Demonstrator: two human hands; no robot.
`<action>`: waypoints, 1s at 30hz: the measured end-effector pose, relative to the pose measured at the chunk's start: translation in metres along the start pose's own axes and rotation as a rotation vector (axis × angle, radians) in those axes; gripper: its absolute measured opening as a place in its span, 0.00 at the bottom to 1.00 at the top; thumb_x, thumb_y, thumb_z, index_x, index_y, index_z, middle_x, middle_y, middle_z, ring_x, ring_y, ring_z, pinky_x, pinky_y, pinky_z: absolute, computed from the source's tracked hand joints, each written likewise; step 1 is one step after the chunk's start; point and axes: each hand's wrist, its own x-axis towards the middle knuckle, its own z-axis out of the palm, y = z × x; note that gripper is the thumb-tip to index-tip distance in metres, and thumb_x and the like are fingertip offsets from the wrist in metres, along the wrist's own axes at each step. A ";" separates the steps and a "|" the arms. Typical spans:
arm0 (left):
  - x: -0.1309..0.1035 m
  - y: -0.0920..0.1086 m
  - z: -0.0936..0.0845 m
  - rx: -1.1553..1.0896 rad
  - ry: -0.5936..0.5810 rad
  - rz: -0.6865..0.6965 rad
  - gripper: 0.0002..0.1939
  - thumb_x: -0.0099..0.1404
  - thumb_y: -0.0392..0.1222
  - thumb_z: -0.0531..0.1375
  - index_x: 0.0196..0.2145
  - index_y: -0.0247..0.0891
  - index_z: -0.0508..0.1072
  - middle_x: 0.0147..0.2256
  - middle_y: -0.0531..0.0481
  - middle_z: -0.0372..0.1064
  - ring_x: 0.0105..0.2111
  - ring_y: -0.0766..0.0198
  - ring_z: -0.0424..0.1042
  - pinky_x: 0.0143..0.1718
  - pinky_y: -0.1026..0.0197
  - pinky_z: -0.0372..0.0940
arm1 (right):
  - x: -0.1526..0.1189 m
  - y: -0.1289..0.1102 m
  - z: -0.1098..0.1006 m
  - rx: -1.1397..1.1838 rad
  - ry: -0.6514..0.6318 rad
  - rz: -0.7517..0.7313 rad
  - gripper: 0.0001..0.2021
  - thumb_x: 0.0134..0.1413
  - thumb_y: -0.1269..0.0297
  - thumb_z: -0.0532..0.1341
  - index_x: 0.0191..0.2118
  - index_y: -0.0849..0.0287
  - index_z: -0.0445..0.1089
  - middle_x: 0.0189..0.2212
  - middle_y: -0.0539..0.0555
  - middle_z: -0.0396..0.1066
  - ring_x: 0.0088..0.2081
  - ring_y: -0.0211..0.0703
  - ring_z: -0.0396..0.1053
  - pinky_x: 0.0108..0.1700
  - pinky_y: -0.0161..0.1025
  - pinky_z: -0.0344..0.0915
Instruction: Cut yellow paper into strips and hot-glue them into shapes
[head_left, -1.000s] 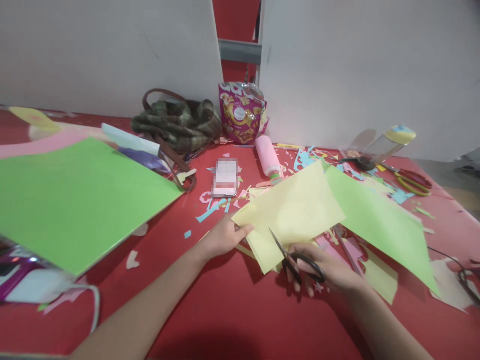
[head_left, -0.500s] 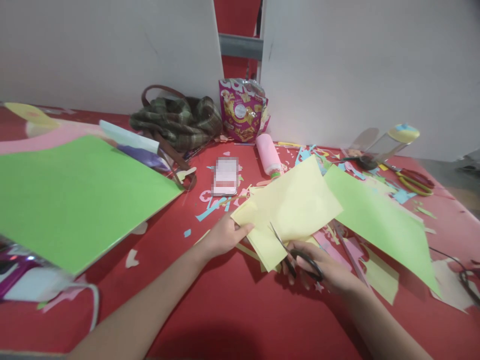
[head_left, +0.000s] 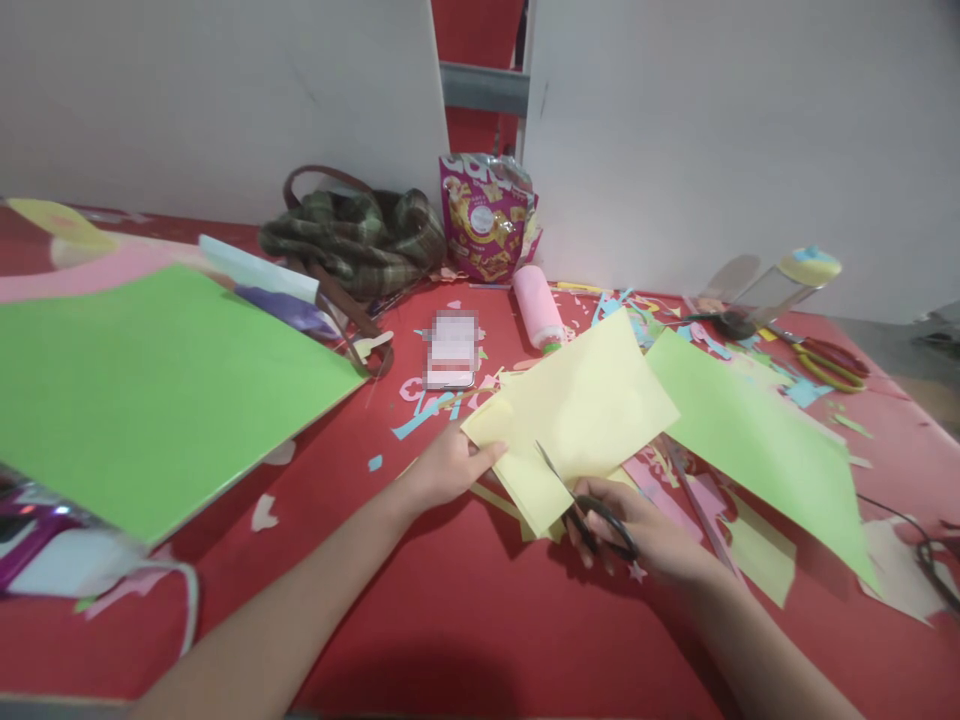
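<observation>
Pale yellow paper (head_left: 585,405), apparently more than one layer, is held above the red table. Its left edge is pinched between the thumb and fingers of my left hand (head_left: 450,463). Black-handled scissors (head_left: 606,525) are in my right hand (head_left: 630,515), with fingers in the loops. One blade lies over the paper's lower part, pointing up and left; the other blade is mostly hidden by the paper. More yellow scraps lie beneath the held paper. Just right of it is a light green sheet (head_left: 765,455).
A large green sheet (head_left: 172,390) covers the left side. Behind stand a plaid bag (head_left: 360,240), a purple snack pouch (head_left: 487,220) and a pink bottle (head_left: 537,305). A phone (head_left: 451,350) lies mid-table. Red-and-yellow-handled scissors (head_left: 832,365) and a clear jar (head_left: 772,290) are at right, among paper scraps.
The scissors and my right hand have shifted slightly left, and their handles look a little closer together. My left hand keeps its hold on the yellow paper.
</observation>
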 end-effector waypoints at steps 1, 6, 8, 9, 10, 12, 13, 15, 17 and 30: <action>0.000 0.000 0.000 0.004 0.003 0.002 0.20 0.55 0.43 0.54 0.46 0.37 0.63 0.42 0.48 0.67 0.39 0.60 0.67 0.42 0.58 0.61 | 0.000 0.001 0.000 0.000 0.001 0.008 0.13 0.47 0.55 0.56 0.28 0.61 0.57 0.19 0.48 0.63 0.18 0.31 0.61 0.18 0.29 0.54; 0.001 -0.001 0.000 0.019 0.009 0.009 0.19 0.55 0.42 0.54 0.45 0.37 0.64 0.42 0.48 0.67 0.41 0.61 0.66 0.43 0.60 0.60 | 0.001 0.001 0.000 -0.002 -0.002 0.010 0.15 0.45 0.53 0.56 0.27 0.60 0.55 0.20 0.49 0.63 0.19 0.32 0.62 0.19 0.30 0.57; 0.001 -0.001 0.000 0.022 0.003 0.015 0.19 0.55 0.42 0.53 0.45 0.37 0.64 0.42 0.48 0.67 0.42 0.61 0.65 0.44 0.60 0.60 | 0.002 0.001 0.000 -0.013 0.002 0.011 0.15 0.45 0.53 0.56 0.27 0.60 0.55 0.20 0.48 0.63 0.19 0.32 0.62 0.19 0.30 0.56; 0.001 -0.001 0.000 0.022 0.003 0.017 0.18 0.55 0.42 0.53 0.45 0.36 0.64 0.43 0.48 0.67 0.42 0.61 0.65 0.44 0.60 0.60 | 0.002 0.001 0.000 -0.017 0.005 0.012 0.15 0.45 0.53 0.56 0.27 0.60 0.55 0.20 0.48 0.63 0.19 0.31 0.61 0.18 0.30 0.56; 0.001 -0.001 0.000 0.022 0.003 0.018 0.19 0.55 0.41 0.53 0.45 0.36 0.63 0.43 0.48 0.67 0.42 0.61 0.65 0.44 0.60 0.60 | 0.001 0.001 0.000 -0.023 0.007 0.017 0.15 0.45 0.53 0.56 0.27 0.60 0.55 0.19 0.48 0.63 0.18 0.31 0.61 0.18 0.29 0.56; 0.001 0.000 0.000 0.021 0.002 0.013 0.19 0.55 0.41 0.53 0.45 0.36 0.63 0.43 0.48 0.66 0.42 0.61 0.65 0.43 0.60 0.60 | 0.001 0.000 0.001 -0.033 0.008 0.025 0.15 0.45 0.52 0.55 0.26 0.60 0.54 0.19 0.48 0.63 0.18 0.30 0.60 0.17 0.29 0.55; 0.001 0.000 0.000 0.021 0.001 0.010 0.19 0.56 0.41 0.53 0.45 0.36 0.63 0.43 0.48 0.67 0.42 0.61 0.65 0.43 0.60 0.60 | 0.000 0.000 0.001 -0.035 0.008 0.025 0.15 0.45 0.52 0.55 0.26 0.60 0.54 0.19 0.48 0.63 0.18 0.30 0.60 0.16 0.28 0.55; 0.001 0.001 -0.001 0.023 0.003 0.004 0.19 0.55 0.41 0.53 0.46 0.36 0.63 0.42 0.48 0.67 0.41 0.61 0.66 0.43 0.59 0.60 | 0.000 0.000 0.001 -0.023 0.009 0.025 0.16 0.45 0.52 0.56 0.25 0.59 0.52 0.18 0.47 0.62 0.17 0.30 0.60 0.16 0.28 0.54; 0.001 0.001 -0.001 0.023 0.008 -0.004 0.19 0.55 0.42 0.54 0.46 0.36 0.63 0.42 0.47 0.67 0.41 0.60 0.66 0.43 0.58 0.61 | -0.001 0.000 0.002 0.001 0.010 0.025 0.15 0.45 0.53 0.56 0.25 0.59 0.51 0.18 0.46 0.62 0.16 0.29 0.59 0.14 0.26 0.52; 0.000 0.000 0.001 0.003 0.004 -0.023 0.21 0.53 0.44 0.56 0.45 0.36 0.64 0.41 0.46 0.68 0.39 0.57 0.67 0.41 0.55 0.62 | -0.001 -0.004 0.005 0.000 0.035 0.042 0.15 0.46 0.53 0.55 0.27 0.61 0.57 0.18 0.48 0.63 0.16 0.30 0.60 0.15 0.28 0.53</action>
